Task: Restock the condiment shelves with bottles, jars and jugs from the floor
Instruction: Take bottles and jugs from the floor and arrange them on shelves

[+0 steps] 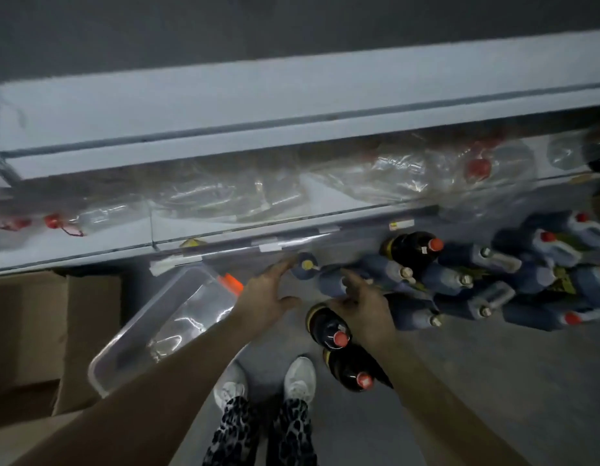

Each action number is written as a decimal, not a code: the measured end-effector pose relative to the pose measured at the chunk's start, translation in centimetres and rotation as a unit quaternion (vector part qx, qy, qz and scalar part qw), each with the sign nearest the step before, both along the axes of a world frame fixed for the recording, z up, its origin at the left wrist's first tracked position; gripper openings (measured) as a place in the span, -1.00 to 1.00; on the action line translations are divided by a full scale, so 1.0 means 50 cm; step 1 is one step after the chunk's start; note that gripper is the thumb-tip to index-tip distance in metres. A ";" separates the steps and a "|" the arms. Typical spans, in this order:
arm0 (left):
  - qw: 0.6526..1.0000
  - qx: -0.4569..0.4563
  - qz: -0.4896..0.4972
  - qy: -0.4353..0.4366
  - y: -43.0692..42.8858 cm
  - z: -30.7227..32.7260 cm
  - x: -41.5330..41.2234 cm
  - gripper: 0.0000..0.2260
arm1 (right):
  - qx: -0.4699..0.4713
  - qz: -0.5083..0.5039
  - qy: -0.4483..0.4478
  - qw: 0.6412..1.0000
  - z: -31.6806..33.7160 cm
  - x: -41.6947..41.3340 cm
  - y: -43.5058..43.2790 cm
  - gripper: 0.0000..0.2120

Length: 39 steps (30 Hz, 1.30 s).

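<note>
Both stretched down, holding nothing: left hand (270, 297) fingers straight, thumb spread, near yellow-capped bottle (305, 265); right hand (362, 311) fingers loosely spread above dark bottle (327, 326).

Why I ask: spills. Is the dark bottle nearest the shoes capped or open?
Capped: the dark bottle has its red cap on top.
</note>
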<state>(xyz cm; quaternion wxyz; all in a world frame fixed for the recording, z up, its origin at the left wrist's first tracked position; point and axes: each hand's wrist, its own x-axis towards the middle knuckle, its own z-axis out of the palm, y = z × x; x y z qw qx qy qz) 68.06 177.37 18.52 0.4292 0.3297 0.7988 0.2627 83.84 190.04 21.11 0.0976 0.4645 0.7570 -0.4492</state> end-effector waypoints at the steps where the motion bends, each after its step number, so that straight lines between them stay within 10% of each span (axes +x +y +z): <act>1: 1.000 0.002 0.002 -0.007 0.003 -0.036 -0.001 -0.30 | -0.001 -0.003 0.002 1.000 -0.035 -0.002 0.006 -0.44; 24: 0.997 -0.080 -0.002 0.004 0.091 -0.650 -0.023 -0.15 | -0.088 -0.026 -0.027 0.995 -0.648 -0.062 0.070 -0.05; 39: 0.999 -0.043 0.025 -0.009 0.132 -0.714 -0.023 -0.44 | -0.066 -0.100 0.101 0.988 -0.749 -0.068 0.067 -0.67</act>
